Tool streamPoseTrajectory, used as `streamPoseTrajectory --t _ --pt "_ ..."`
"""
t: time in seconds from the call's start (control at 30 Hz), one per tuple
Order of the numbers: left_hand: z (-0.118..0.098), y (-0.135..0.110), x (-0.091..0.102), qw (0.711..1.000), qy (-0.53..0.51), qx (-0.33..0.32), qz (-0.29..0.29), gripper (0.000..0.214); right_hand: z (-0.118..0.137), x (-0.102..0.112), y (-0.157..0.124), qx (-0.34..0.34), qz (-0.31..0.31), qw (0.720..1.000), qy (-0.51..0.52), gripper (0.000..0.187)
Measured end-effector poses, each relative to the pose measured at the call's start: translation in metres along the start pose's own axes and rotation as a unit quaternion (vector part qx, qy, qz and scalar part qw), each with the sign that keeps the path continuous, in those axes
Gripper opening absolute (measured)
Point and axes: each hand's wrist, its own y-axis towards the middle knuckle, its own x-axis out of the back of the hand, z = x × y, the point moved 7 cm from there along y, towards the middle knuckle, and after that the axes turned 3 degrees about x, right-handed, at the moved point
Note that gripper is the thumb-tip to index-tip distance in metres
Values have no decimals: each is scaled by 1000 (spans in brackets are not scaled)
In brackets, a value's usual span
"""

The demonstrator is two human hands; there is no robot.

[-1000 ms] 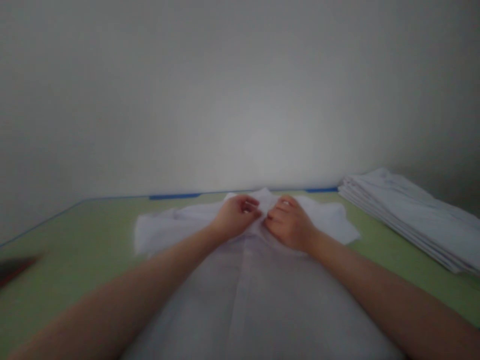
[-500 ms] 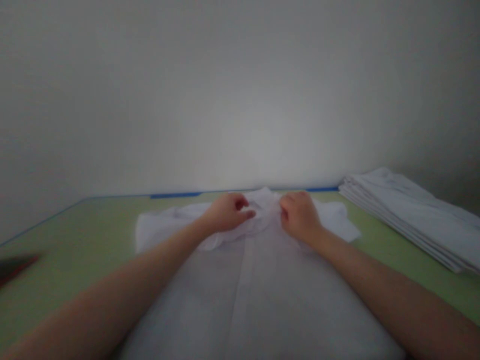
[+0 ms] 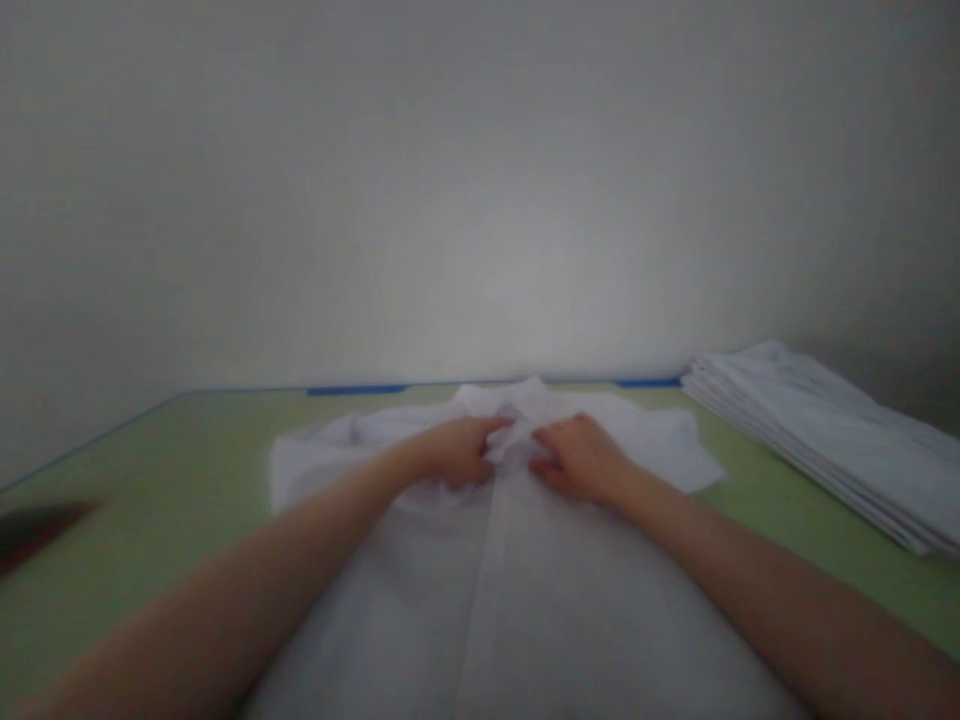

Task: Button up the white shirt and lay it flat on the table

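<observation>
A white shirt (image 3: 570, 590) lies spread out in front of me, its front placket running up the middle to the collar (image 3: 532, 395) at the far end. At the collar's left side, my left hand (image 3: 457, 450) has its thumb and fingers closed on the cloth. My right hand (image 3: 581, 460) grips the cloth at the right of the collar, thumb below and fingers above. Blur hides the exact fingertips. The sleeves stretch out to both sides beyond my hands.
A stack of folded white garments (image 3: 832, 440) lies on the right of the green table (image 3: 172, 450). Blue strips mark the table's far edge, against a plain wall (image 3: 480, 180). A blurred dark and red object (image 3: 41, 535) sits at the left edge.
Both hands have come down slightly towards me. My right hand has shifted left, closer to the placket, and more of the collar shows above my hands.
</observation>
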Motion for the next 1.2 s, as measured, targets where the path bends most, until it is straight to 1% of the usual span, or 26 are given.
streamPoseTrajectory --t 0.1,0.17,0.3,0.37,0.47,0.53,0.6,0.63,0.7,0.77,0.87,0.93,1.0,1.07,1.1,1.17,1.2 --pt "0 0 -1 999 -33 4 12 66 -1 -7 2 -25 -1 1000 17 39" --pt "-2 0 2 998 -55 -5 10 58 -4 -13 5 -45 -1 998 36 43" --pt "-15 -5 16 996 -66 -65 -4 40 -16 -25 12 -75 -14 994 82 43" --pt "-25 -10 25 993 -42 -102 -31 28 -21 -27 15 -77 -38 990 115 39" --pt "-38 -17 43 983 -1 -143 -114 14 -26 -27 16 -63 -72 978 187 23" --pt "-46 -22 52 971 15 -167 -170 11 -27 -21 15 -51 -111 965 232 14" --pt "-52 -27 57 960 24 -197 -196 14 -27 -7 11 -41 -176 949 257 12" --pt "-54 -28 58 958 26 -212 -193 15 -26 1 8 -33 -212 941 260 13" --pt "-57 -30 57 959 29 -228 -167 14 -18 17 1 -1 -269 929 254 14" --pt "-57 -30 56 963 36 -228 -140 14 -8 29 -4 34 -293 924 243 13" --pt "-57 -31 58 966 46 -219 -127 17 2 35 -7 38 -279 924 259 13" --pt "-58 -32 60 967 48 -220 -122 18 5 33 -6 42 -245 922 298 18" --pt "-58 -34 61 966 44 -225 -116 17 8 29 -4 66 -204 911 352 14" --pt "-59 -36 62 966 36 -230 -114 15 8 25 -3 87 -168 889 417 13" --pt "-59 -38 62 966 32 -232 -113 14 7 23 -3 95 -151 873 455 18" --pt "-59 -40 63 965 24 -235 -111 13 5 18 -2 106 -124 840 518 34" --pt "-59 -40 62 966 22 -235 -108 14 3 16 -2 108 -115 831 533 38"
